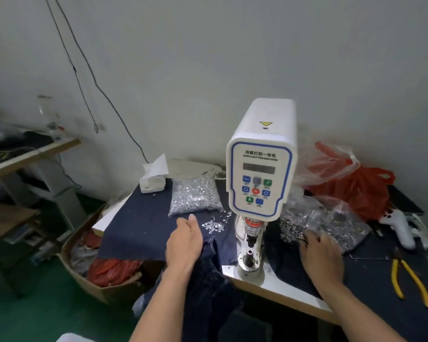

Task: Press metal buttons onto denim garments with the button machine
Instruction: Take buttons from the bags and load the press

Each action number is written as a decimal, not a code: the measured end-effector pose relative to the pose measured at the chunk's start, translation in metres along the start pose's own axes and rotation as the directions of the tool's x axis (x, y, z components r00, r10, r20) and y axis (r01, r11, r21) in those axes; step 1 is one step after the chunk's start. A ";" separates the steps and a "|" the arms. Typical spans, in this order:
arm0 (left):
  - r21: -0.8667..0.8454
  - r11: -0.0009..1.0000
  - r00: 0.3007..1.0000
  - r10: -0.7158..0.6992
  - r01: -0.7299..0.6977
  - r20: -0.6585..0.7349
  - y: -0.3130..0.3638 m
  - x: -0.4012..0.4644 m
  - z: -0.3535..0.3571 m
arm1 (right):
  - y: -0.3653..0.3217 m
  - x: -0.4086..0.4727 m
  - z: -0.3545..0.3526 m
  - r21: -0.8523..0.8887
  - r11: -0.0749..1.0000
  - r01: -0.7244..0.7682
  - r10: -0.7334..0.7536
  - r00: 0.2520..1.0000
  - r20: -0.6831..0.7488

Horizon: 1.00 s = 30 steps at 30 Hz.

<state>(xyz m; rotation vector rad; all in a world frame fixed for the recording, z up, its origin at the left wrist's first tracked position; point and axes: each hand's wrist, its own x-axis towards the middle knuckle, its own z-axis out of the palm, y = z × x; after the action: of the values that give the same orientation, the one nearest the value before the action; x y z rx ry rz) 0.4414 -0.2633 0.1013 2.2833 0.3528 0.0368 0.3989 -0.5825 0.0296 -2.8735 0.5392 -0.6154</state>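
The button machine (261, 169) stands at the table's front edge (277, 290), with bare denim cloth (139, 230) left of it. The left hand (184, 243) lies open on the hanging denim garment (211, 275), near loose buttons (214, 224). The right hand (321, 255) reaches into a button pile (290, 230); its grip I cannot tell.

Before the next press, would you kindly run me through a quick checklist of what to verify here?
1. Die free of fingers: ok.
2. Denim laid over die: not ok, it hangs off the table edge beside it.
3. Left hand has a loose stud: not ok, open, short of them.
4. Right hand has a button from the bag: cannot tell, fingertips blurred.
5. Machine display lit: cannot tell.
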 end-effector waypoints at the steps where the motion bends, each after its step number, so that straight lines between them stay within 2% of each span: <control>1: 0.068 0.998 1.000 0.012 -0.011 -0.007 0.003 0.010 0.006 | 0.000 0.001 0.001 -0.006 1.000 -0.009 0.009 1.000 -0.007; 5: 0.322 0.942 0.995 0.085 -0.097 0.050 0.000 0.035 0.035 | 0.004 0.001 0.005 0.027 1.000 -0.003 0.005 0.999 -0.052; 7: 0.314 0.943 0.994 0.102 -0.106 0.028 -0.006 0.040 0.047 | 0.004 0.002 0.005 0.065 0.998 -0.008 0.013 0.997 -0.071; 12: 0.320 0.938 0.988 0.150 -0.136 -0.019 -0.017 0.048 0.058 | 0.003 0.004 0.001 0.187 0.973 -0.134 0.146 0.988 -0.050; 23: 0.250 0.953 0.981 0.190 -0.174 -0.043 -0.023 0.043 0.061 | 0.002 -0.001 -0.006 0.283 0.954 -0.104 0.135 0.987 -0.093; 30: 0.259 0.948 0.979 0.202 -0.185 -0.039 -0.025 0.043 0.061 | 0.001 -0.006 -0.007 0.307 0.950 -0.054 0.111 0.979 -0.171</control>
<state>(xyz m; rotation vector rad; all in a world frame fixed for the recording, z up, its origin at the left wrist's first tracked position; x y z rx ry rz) 0.4853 -0.2801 0.0377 2.5695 0.1719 0.1760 0.3907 -0.5813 0.0340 -2.5095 0.5362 -0.8759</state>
